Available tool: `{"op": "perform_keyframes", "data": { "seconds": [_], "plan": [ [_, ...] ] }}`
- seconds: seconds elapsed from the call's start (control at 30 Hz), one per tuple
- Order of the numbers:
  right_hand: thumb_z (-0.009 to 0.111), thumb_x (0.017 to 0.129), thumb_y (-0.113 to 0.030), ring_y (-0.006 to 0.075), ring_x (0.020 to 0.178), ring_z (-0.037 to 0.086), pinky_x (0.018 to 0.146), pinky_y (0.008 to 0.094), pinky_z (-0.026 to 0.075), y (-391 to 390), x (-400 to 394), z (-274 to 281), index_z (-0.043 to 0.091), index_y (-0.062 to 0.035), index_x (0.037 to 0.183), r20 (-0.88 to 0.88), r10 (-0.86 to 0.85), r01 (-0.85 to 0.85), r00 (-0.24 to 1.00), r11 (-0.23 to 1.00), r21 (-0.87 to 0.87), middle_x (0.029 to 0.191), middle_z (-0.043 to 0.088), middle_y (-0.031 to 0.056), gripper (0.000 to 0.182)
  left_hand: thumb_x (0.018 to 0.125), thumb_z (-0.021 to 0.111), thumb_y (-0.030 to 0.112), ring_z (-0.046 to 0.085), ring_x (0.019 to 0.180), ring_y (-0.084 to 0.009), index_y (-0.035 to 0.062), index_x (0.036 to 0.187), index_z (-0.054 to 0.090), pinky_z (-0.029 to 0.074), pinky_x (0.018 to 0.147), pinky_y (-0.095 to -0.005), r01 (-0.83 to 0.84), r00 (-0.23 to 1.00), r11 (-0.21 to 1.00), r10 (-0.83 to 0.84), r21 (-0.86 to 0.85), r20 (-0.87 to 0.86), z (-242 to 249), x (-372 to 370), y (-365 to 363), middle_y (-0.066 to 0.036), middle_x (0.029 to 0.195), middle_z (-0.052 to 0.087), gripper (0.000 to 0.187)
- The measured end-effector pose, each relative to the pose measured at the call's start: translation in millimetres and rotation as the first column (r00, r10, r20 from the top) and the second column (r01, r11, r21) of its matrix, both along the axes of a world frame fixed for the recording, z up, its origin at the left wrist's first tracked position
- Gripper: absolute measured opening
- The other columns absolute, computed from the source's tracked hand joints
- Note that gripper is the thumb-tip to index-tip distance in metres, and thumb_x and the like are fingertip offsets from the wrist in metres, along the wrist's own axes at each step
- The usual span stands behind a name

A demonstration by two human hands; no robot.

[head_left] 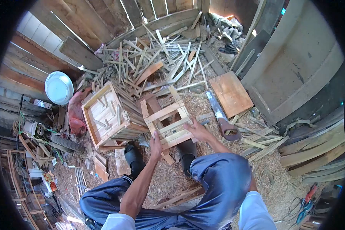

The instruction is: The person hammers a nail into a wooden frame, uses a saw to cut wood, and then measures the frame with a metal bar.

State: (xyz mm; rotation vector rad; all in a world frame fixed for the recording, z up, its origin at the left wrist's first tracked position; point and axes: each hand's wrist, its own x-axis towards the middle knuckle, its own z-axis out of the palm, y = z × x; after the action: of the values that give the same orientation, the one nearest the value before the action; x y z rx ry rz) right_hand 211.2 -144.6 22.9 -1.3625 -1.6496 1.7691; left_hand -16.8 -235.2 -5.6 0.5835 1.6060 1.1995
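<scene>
A small slatted wooden frame [164, 112], with legs pointing away from me, is held between my two hands above my feet. My left hand [156, 146] grips its near left corner, thumb along the edge. On the right end of the slats, my right hand [198, 131] is closed with the thumb on top; its lower fingers are partly hidden. Left of the frame stands a stack of wooden stools or crates [120, 103], with loose wood pieces lying in its top. A hand saw [217, 109] lies on the ground to the right.
Scrap wood strips [157, 57] are heaped against the plank wall. A square board [231, 94] lies beside the saw, near a large leaning panel [295, 57]. A pale basin [59, 87] is at left. A corded power tool [306, 207] sits at lower right. Sawdust covers the ground.
</scene>
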Motion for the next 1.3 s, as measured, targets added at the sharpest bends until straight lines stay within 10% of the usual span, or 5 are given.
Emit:
{"op": "perform_keyframes", "data": {
  "seconds": [0.87, 0.93, 1.07, 1.17, 1.3],
  "plan": [
    [0.063, 0.087, -0.048, 0.0287, 0.117, 0.054, 0.1, 0.0366, 0.04, 114.5, 39.8, -47.8, 0.046, 0.0025, 0.132, 0.249, -0.335, 0.293, 0.909, 0.937, 0.189, 0.124, 0.058, 0.0205, 0.07, 0.091, 0.05, 0.055, 0.053, 0.116, -0.0429, -0.0064, 0.13, 0.046, 0.041, 0.098, -0.0424, 0.208, 0.846, 0.976, -0.214, -0.068, -0.489, -24.7, 15.7, 171.8, -0.03, 0.123, 0.055, 0.073],
    [0.065, 0.087, -0.04, 0.0254, 0.106, 0.058, 0.093, 0.0347, 0.044, 83.9, 48.6, -25.2, 0.049, 0.0028, 0.128, 0.106, -0.452, 0.424, 0.886, 0.88, 0.214, 0.114, 0.061, 0.0189, 0.062, 0.091, 0.054, 0.041, 0.043, 0.124, -0.0431, -0.0001, 0.133, 0.044, 0.036, 0.102, -0.0476, 0.319, 0.502, 0.94, -0.278, -0.124, -0.819, 29.3, 30.2, 143.0, -0.028, 0.133, 0.046, 0.06],
    [0.066, 0.087, -0.035, 0.018, 0.088, 0.059, 0.082, 0.0304, 0.047, 7.7, 97.4, -73.7, 0.053, 0.0006, 0.122, 0.096, -0.652, 0.618, 0.752, 0.748, 0.243, 0.101, 0.064, 0.0108, 0.052, 0.088, 0.055, 0.021, 0.04, 0.125, -0.0376, 0.007, 0.131, 0.049, 0.035, 0.1, -0.0508, 0.665, -0.065, 0.741, -0.069, -0.095, -0.995, 37.2, 49.2, 90.2, -0.025, 0.133, 0.044, 0.045],
    [0.066, 0.086, -0.032, 0.0178, 0.086, 0.061, 0.08, 0.0314, 0.049, -53.6, 162.1, -105.8, 0.06, -0.0007, 0.112, 0.183, -0.675, 0.635, 0.714, 0.736, 0.235, 0.094, 0.066, 0.0091, 0.04, 0.082, 0.059, 0.016, 0.046, 0.118, -0.0382, 0.0113, 0.121, 0.056, 0.041, 0.094, -0.0494, 0.829, 0.088, 0.559, -0.087, 0.024, -0.992, 39.0, 68.6, 55.7, -0.022, 0.132, 0.045, 0.039],
    [0.064, 0.085, -0.022, 0.0219, 0.088, 0.066, 0.079, 0.034, 0.051, -141.7, 209.6, -87.9, 0.067, -0.0056, 0.102, 0.179, -0.788, 0.756, 0.589, 0.616, 0.224, 0.092, 0.069, 0.0116, 0.024, 0.082, 0.057, 0.017, 0.061, 0.098, -0.0311, 0.0153, 0.108, 0.065, 0.049, 0.083, -0.0428, 0.97, -0.066, 0.106, -0.751, -0.218, -0.657, -59.0, 78.4, 49.7, -0.014, 0.108, 0.064, 0.027]
  ]
}}
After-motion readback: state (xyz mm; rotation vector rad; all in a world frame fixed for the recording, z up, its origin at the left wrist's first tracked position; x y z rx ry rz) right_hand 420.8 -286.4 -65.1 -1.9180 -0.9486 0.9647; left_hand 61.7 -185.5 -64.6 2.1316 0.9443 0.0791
